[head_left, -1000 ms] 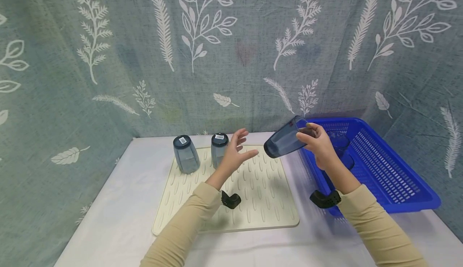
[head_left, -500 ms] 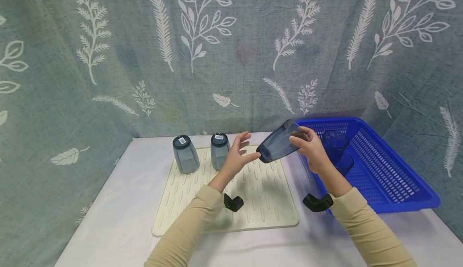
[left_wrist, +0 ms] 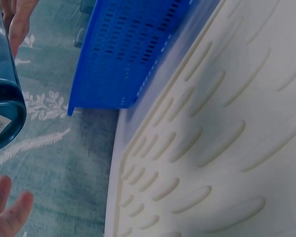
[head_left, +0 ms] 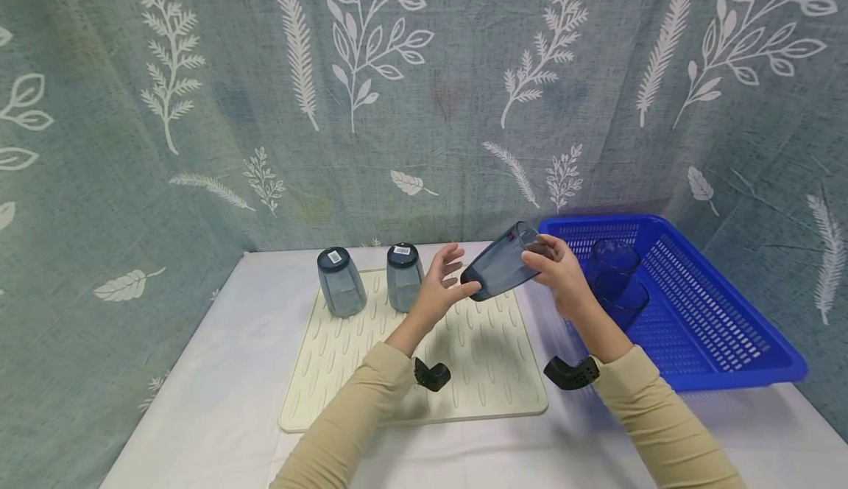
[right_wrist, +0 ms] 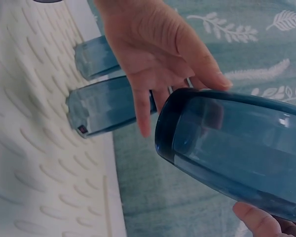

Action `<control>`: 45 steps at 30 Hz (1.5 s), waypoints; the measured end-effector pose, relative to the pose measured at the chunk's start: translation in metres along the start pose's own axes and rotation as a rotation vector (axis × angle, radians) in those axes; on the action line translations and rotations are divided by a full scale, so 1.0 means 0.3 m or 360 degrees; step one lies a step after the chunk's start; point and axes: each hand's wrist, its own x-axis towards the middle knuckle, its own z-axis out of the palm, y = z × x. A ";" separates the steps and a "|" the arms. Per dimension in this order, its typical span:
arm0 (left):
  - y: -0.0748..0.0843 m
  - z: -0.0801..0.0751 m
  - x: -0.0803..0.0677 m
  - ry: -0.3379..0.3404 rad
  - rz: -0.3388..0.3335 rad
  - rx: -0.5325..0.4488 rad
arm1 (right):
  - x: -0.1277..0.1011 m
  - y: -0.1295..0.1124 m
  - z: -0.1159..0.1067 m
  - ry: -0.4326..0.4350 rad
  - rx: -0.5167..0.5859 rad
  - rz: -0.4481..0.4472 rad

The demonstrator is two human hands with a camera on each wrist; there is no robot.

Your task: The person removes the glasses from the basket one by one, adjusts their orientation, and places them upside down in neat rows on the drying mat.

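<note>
Tilted cup (head_left: 501, 266) — above bare mat (head_left: 483, 356).

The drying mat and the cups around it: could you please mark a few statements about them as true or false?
1. Two cups stand upside down at the back of the drying mat. True.
2. The right hand grips a blue-grey cup tilted on its side above the mat. True.
3. The left hand holds a cup of its own. False: its fingers are spread beside the rim of the tilted cup and hold nothing.
4. The blue basket is empty. False: blue cups lie inside it.
5. The basket sits on the person's left. False: it is to the right of the mat.
</note>
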 end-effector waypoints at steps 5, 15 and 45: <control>-0.006 0.009 -0.005 -0.0015 -0.0014 -0.0015 | -0.003 0.004 0.007 -0.0003 0.0022 -0.0008; -0.109 0.015 0.018 0.0006 -0.0030 -0.0001 | 0.002 0.011 0.022 0.0035 0.0051 -0.0003; -0.072 0.058 -0.043 0.0080 -0.0127 -0.0177 | 0.010 0.042 0.039 0.0004 0.0111 -0.0021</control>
